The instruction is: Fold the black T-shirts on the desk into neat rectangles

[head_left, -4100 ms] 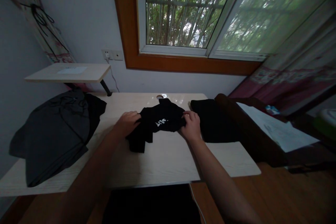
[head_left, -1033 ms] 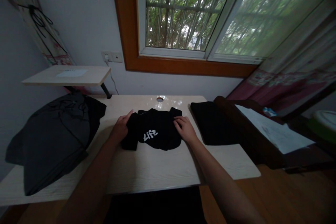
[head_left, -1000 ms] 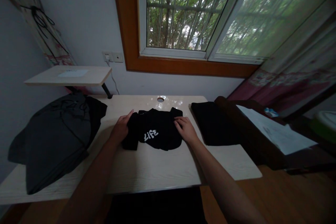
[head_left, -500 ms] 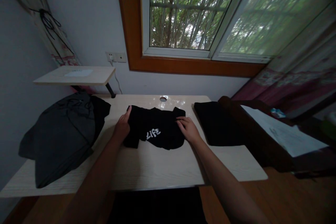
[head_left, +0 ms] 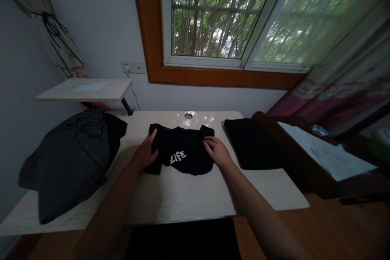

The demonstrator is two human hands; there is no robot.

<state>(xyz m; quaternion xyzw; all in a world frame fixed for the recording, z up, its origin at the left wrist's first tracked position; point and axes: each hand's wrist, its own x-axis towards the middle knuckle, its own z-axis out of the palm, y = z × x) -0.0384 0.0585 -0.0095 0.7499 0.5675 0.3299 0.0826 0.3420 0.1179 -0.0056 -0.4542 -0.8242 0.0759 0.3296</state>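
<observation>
A black T-shirt [head_left: 190,144] with white lettering lies partly folded on the pale wooden table [head_left: 183,197]. My left hand [head_left: 145,152] rests at its left edge, one finger stretched up over the cloth and the thumb held apart from it. On the shirt's right side lies my right hand [head_left: 217,150], its fingers extended across the fabric and pointing left. Neither hand visibly grips the cloth. The undersides of both hands are hidden.
A heap of dark grey clothing [head_left: 73,154] covers the table's left side, below a small raised shelf [head_left: 112,89] with a paper on it. A folded black cloth [head_left: 252,144] lies at the right. Behind the table are a wall socket [head_left: 132,67] and a barred window.
My left hand has shifted slightly right, farther onto the T-shirt, and its thumb has come away from the other fingers. The right hand stays nearly in place.
</observation>
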